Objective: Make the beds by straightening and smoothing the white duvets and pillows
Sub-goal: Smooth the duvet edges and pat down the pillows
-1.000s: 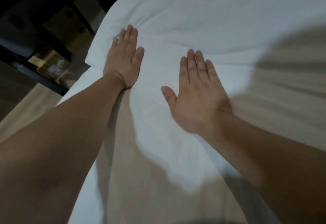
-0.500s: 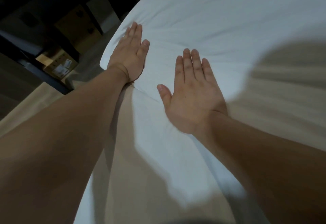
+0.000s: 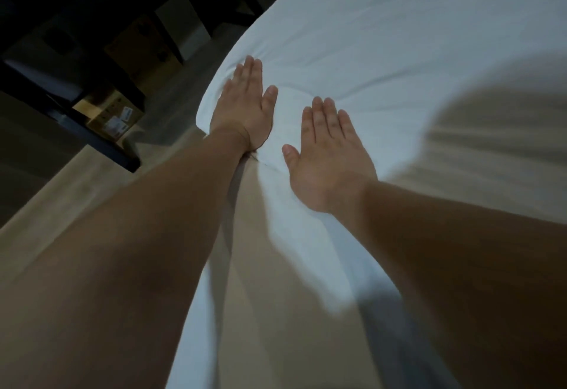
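White duvet (image 3: 399, 51): left hand (image 3: 242, 106) lay flat at its edge, right hand (image 3: 328, 155) just inboard, all fingers (image 3: 329, 118) straight and together.

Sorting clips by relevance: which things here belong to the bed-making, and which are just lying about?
Job: puffy white cloth bedding; left hand and right hand, both pressed flat on it.
Lying about: labelled brown cardboard box; dark frame beside it.

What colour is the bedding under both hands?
Plain white bedding, unpatterned, seen in the head view under the flat left hand and right hand.
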